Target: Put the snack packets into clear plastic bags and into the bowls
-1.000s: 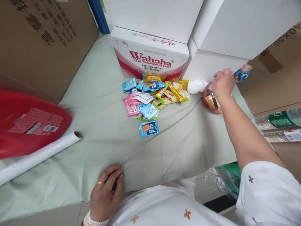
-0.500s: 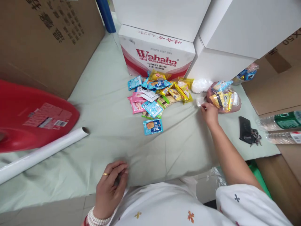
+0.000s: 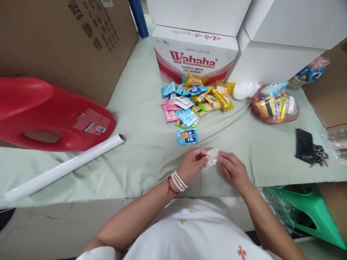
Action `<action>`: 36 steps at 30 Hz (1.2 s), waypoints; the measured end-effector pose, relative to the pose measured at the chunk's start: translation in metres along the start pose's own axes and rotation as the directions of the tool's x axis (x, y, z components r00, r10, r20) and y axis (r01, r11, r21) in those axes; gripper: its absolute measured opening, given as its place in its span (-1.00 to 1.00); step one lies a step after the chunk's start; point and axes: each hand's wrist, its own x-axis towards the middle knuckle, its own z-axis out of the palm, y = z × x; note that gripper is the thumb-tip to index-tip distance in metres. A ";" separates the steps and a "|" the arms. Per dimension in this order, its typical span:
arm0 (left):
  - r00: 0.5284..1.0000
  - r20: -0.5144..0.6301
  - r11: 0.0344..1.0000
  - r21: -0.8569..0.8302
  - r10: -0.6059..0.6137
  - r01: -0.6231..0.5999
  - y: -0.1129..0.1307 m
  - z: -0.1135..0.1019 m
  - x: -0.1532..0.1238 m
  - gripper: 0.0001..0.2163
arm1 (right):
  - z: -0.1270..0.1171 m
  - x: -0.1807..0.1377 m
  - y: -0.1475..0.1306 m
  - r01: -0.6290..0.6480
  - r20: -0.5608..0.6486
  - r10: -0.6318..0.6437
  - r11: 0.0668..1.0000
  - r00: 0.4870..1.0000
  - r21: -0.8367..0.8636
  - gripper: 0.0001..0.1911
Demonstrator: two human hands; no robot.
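My left hand [image 3: 193, 164] and my right hand [image 3: 232, 169] meet over the pale green cloth [image 3: 141, 144], both pinching a small clear plastic bag [image 3: 213, 156] between their fingertips. Just beyond them lies a single blue snack packet [image 3: 187, 137]. Further back a pile of several colourful snack packets [image 3: 193, 103] rests against a Wahaha box [image 3: 195, 57]. A reddish dish [image 3: 275, 108] at the right holds more packets.
A red plastic stool [image 3: 51, 115] lies on its side at the left beside a white paper roll [image 3: 65, 168]. A black phone with keys [image 3: 307, 147] is at the right. Cardboard and white boxes line the back. A green stool [image 3: 303, 209] sits low right.
My right hand came back from the dish holding a small clear bag. My left hand lifted off the cloth's edge and took hold of the bag too. The view shifted left.
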 end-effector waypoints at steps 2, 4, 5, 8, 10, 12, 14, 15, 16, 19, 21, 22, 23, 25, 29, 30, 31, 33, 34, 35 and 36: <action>0.998 -0.042 0.998 0.027 0.051 -0.050 -0.005 0.001 -0.004 -0.64 | 0.006 0.002 -0.010 -0.145 -0.044 0.154 0.977 0.987 0.154 -0.71; 0.992 -0.078 0.994 0.062 0.097 -0.092 -0.009 0.000 -0.009 -0.68 | 0.014 0.005 -0.021 -0.294 -0.041 0.327 0.892 0.944 0.344 -0.71; 0.989 -0.090 0.992 0.072 0.114 -0.108 -0.011 -0.002 -0.012 -0.69 | 0.018 0.006 -0.025 -0.345 0.000 0.381 0.839 0.925 0.421 -0.71; 0.985 -0.124 0.993 0.031 0.120 -0.117 -0.013 -0.012 -0.019 -0.68 | 0.027 0.011 -0.030 -0.459 0.124 0.471 0.710 0.873 0.534 -0.72; 0.983 -0.158 0.995 -0.031 0.091 -0.097 -0.013 -0.024 -0.022 -0.64 | 0.025 0.015 -0.025 -0.510 0.143 0.541 0.625 0.829 0.590 -0.71; 0.982 -0.180 0.993 -0.094 0.052 -0.070 -0.013 -0.038 -0.025 -0.60 | 0.019 0.017 -0.017 -0.539 0.175 0.588 0.528 0.789 0.656 -0.68; 0.982 -0.187 0.985 -0.167 0.013 -0.045 -0.012 -0.050 -0.029 -0.58 | 0.012 0.017 -0.009 -0.571 0.249 0.591 0.452 0.767 0.686 -0.65; 0.983 -0.184 0.978 -0.207 -0.005 -0.034 -0.011 -0.054 -0.030 -0.58 | 0.009 0.016 -0.007 -0.587 0.284 0.584 0.432 0.760 0.685 -0.63; 0.983 -0.180 0.969 -0.247 -0.022 -0.024 -0.010 -0.056 -0.032 -0.57 | 0.008 0.015 -0.005 -0.601 0.309 0.578 0.425 0.755 0.677 -0.62; 0.984 -0.173 0.935 -0.353 -0.047 -0.018 -0.007 -0.056 -0.033 -0.58 | 0.009 0.009 -0.008 -0.615 0.333 0.554 0.462 0.763 0.639 -0.61; 0.983 -0.180 0.910 -0.414 -0.042 -0.037 -0.005 -0.054 -0.033 -0.60 | 0.009 0.004 -0.013 -0.631 0.397 0.499 0.509 0.771 0.585 -0.60; 0.982 -0.184 0.898 -0.437 -0.033 -0.052 -0.005 -0.053 -0.032 -0.61 | 0.007 0.002 -0.016 -0.643 0.461 0.448 0.540 0.766 0.543 -0.60; 0.982 -0.186 0.889 -0.453 -0.022 -0.066 -0.004 -0.052 -0.032 -0.62 | 0.005 0.000 -0.018 -0.649 0.531 0.391 0.578 0.752 0.495 -0.60; 0.983 -0.182 0.885 -0.457 0.005 -0.089 -0.004 -0.052 -0.031 -0.64 | -0.004 -0.002 -0.019 -0.632 0.589 0.336 0.654 0.735 0.415 -0.58; 0.987 -0.143 0.914 -0.384 0.077 -0.127 -0.004 -0.051 -0.031 -0.67 | -0.022 0.010 -0.016 -0.478 0.178 0.443 0.813 0.878 0.332 -0.68; 0.988 -0.127 0.922 -0.366 0.086 -0.127 -0.004 -0.049 -0.031 -0.69 | -0.023 0.016 -0.016 -0.416 0.095 0.407 0.858 0.909 0.301 -0.64; 0.990 -0.110 0.927 -0.354 0.089 -0.123 -0.003 -0.048 -0.032 -0.70 | -0.022 0.023 -0.016 -0.348 0.065 0.343 0.898 0.937 0.271 -0.58; 0.993 -0.086 0.931 -0.347 0.083 -0.108 -0.001 -0.045 -0.033 -0.72 | -0.017 0.037 -0.018 -0.243 0.135 0.215 0.937 0.967 0.252 -0.63; 0.993 -0.085 0.929 -0.356 0.079 -0.104 0.000 -0.045 -0.033 -0.73 | -0.014 0.044 -0.018 -0.236 0.193 0.188 0.934 0.963 0.268 -0.71; 0.994 -0.087 0.924 -0.370 0.072 -0.099 0.001 -0.045 -0.033 -0.74 | -0.011 0.049 -0.019 -0.262 0.252 0.190 0.919 0.949 0.294 -0.73; 0.993 -0.096 0.918 -0.384 0.063 -0.096 0.003 -0.045 -0.032 -0.74 | -0.010 0.053 -0.018 -0.313 0.303 0.215 0.892 0.929 0.325 -0.70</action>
